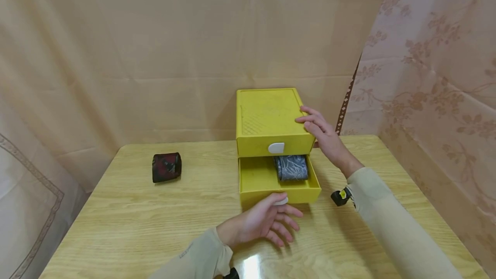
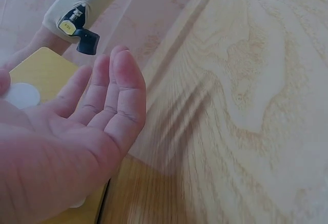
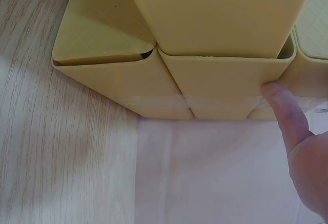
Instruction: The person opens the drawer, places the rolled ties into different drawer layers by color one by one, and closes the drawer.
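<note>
A yellow drawer cabinet (image 1: 271, 111) stands at the back of the table, with a lower drawer (image 1: 257, 173) pulled out. Inside that drawer lies a rolled grey patterned necktie (image 1: 293, 168). My left hand (image 1: 267, 223) is at the drawer's front, its thumb by the white handle (image 1: 281, 201) and its fingers spread loosely below. My right hand (image 1: 325, 137) rests on the cabinet's right top edge with extended fingers. In the right wrist view, the thumb (image 3: 282, 106) touches the cabinet's side near the pulled-out drawer. A dark red rolled necktie (image 1: 166, 168) sits at the left on the table.
The wooden table (image 1: 135, 227) extends around the cabinet. A beige curtain (image 1: 174, 55) hangs close behind, and a floral curtain (image 1: 438, 76) hangs along the right side. The upper drawer's white handle (image 1: 276, 148) sits flush with its closed front.
</note>
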Action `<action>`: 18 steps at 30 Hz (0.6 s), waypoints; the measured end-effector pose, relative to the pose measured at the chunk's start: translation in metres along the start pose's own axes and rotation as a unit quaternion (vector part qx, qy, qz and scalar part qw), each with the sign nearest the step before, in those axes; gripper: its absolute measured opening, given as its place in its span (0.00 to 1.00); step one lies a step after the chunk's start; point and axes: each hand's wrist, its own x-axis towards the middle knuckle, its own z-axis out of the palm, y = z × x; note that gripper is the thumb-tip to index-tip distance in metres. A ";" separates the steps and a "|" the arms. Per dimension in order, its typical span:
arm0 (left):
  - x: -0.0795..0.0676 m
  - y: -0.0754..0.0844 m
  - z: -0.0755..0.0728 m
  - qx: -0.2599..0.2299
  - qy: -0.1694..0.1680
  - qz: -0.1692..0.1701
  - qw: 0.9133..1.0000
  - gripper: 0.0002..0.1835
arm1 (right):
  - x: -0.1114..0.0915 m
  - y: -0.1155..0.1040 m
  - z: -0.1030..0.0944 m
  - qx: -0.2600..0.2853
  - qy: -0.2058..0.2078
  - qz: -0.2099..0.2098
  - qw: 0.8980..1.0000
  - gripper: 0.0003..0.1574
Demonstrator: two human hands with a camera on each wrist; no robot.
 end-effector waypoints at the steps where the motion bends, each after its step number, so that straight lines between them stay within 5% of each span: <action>1: 0.000 0.000 0.000 -0.001 0.002 0.001 1.000 0.44 | 0.000 0.000 0.000 0.000 0.000 0.000 1.000 0.27; 18: 0.008 0.004 -0.008 -0.007 0.017 0.010 1.000 0.42 | 0.000 -0.001 0.001 0.004 0.002 0.000 1.000 0.26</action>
